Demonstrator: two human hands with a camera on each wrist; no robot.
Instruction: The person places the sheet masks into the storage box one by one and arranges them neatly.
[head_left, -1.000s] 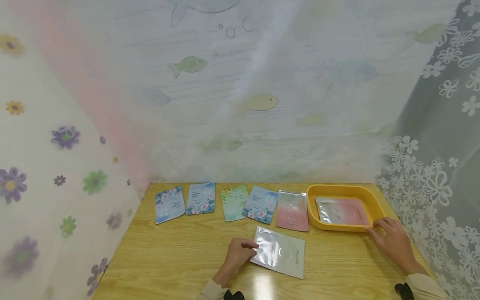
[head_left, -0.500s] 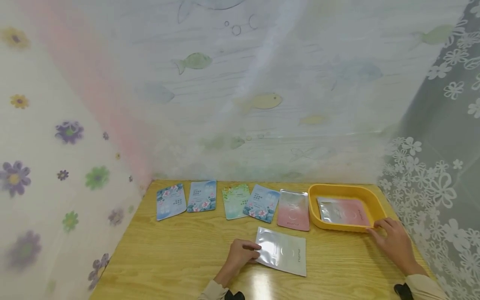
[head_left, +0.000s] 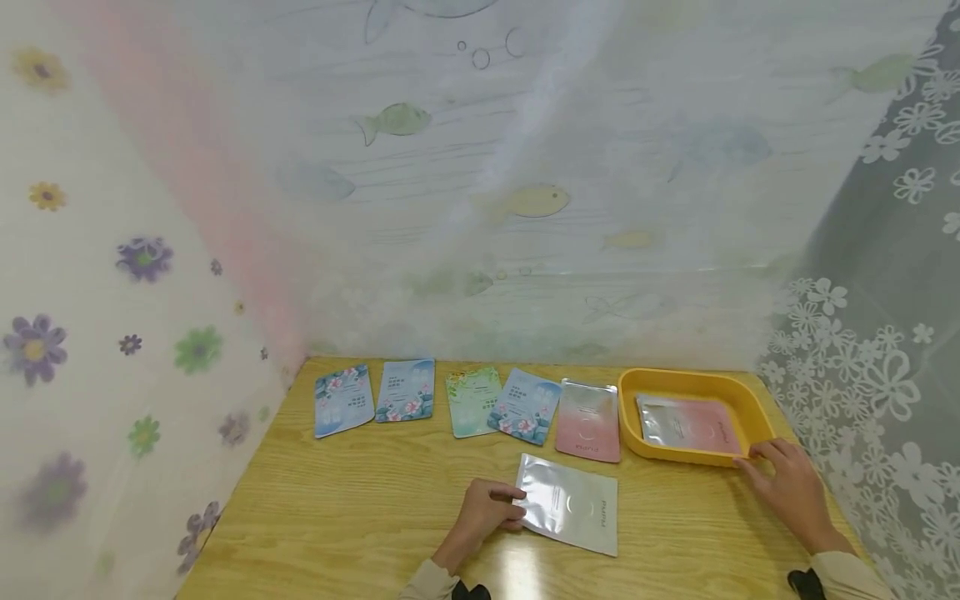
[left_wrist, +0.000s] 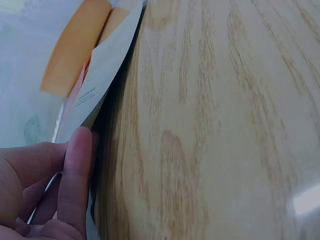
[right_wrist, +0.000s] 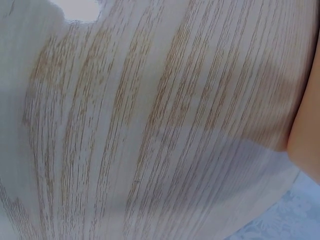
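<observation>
My left hand (head_left: 483, 515) pinches the left edge of a silvery-white sheet mask packet (head_left: 573, 507), which lies near the front of the table. In the left wrist view, thumb and fingers (left_wrist: 77, 165) hold the edge of that packet (left_wrist: 107, 67) slightly off the wood. On the right, my right hand (head_left: 791, 492) grips the front right rim of a yellow tray (head_left: 682, 381). Inside the tray lies a pink and silver packet (head_left: 701, 425). The right wrist view shows mostly table, so the right fingers' hold is not visible there.
Along the back of the wooden table (head_left: 337, 517) lie a blue floral packet (head_left: 345, 402), a second blue one (head_left: 407, 392), a green packet (head_left: 468, 408) overlapped by another blue packet (head_left: 527, 407), and a pink packet (head_left: 588, 425). Patterned curtains (head_left: 450, 250) hang behind and at both sides.
The camera view has shifted slightly. Both hands keep their holds, and the packets and tray stay in place on the table.
</observation>
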